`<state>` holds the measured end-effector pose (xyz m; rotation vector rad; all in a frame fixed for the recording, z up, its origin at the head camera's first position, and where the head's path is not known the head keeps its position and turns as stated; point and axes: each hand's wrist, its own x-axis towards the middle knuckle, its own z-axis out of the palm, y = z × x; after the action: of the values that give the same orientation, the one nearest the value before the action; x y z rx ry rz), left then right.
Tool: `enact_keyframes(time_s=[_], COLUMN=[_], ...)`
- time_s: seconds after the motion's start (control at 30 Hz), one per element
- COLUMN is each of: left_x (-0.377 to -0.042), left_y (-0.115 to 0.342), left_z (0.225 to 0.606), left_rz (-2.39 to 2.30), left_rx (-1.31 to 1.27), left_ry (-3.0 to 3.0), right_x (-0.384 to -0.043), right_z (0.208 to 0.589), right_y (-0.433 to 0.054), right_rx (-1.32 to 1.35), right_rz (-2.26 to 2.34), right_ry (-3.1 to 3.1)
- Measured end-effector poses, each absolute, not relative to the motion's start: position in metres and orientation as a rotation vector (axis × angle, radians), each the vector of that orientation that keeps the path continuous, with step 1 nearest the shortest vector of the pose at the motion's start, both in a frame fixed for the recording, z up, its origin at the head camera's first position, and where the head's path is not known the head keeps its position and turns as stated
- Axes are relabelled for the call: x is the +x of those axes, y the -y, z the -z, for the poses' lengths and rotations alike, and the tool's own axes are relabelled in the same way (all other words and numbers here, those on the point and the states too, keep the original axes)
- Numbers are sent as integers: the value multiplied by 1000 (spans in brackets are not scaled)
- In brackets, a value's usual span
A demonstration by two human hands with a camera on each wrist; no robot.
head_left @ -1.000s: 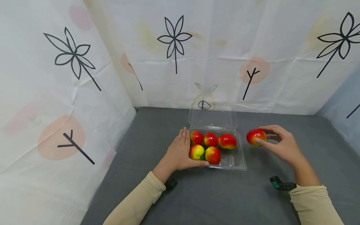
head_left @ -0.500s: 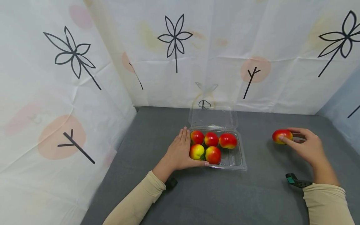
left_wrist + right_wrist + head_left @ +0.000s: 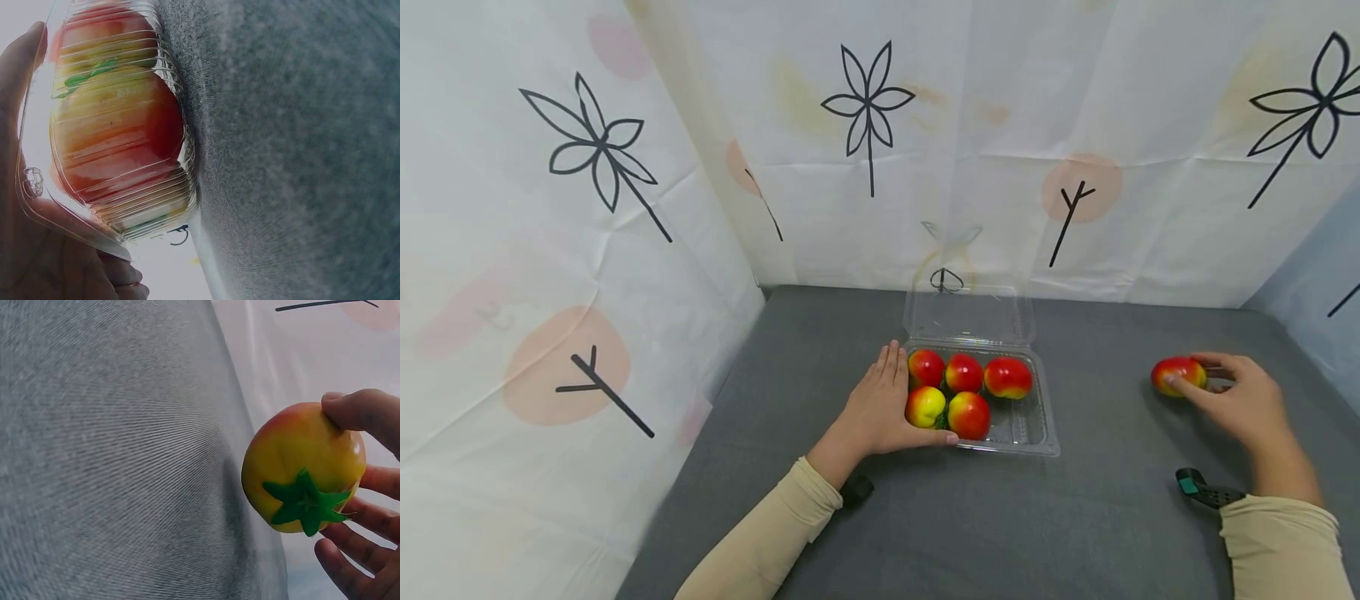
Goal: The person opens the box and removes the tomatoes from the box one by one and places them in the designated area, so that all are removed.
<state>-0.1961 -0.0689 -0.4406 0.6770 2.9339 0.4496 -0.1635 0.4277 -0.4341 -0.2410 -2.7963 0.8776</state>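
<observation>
The left hand (image 3: 877,414), fingers straight and thumb spread, touches a clear plastic hinged container (image 3: 1024,423) of five round red-and-yellow fruits (image 3: 967,416), presumably steadying it. Well rightward, the right hand (image 3: 1247,402) pinches a glossy red-and-yellow, green-calyxed fruit (image 3: 294,459) over the grey fabric surface (image 3: 1075,517).

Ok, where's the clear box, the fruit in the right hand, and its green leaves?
Clear box (image 3: 1018,422): head view, on its bare floor.
Held fruit (image 3: 299,453): right wrist view, on its yellow skin.
Green leaves (image 3: 306,503): right wrist view, at their centre.
</observation>
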Motion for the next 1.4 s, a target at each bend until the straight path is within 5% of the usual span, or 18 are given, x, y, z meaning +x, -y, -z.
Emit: enact_keyframes(time_s=[0.8,1.4], left_x=[-196,-197], left_y=[70,70], left_z=[443,445], left_rz=[-464,-461], left_rx=[693,684], left_ry=[-2943,-2939], right_x=[-166,-172], right_z=[431,397], right_y=[-414,-293], right_rx=[-140,500], right_rz=[-759,-958], right_ry=[2740,2590])
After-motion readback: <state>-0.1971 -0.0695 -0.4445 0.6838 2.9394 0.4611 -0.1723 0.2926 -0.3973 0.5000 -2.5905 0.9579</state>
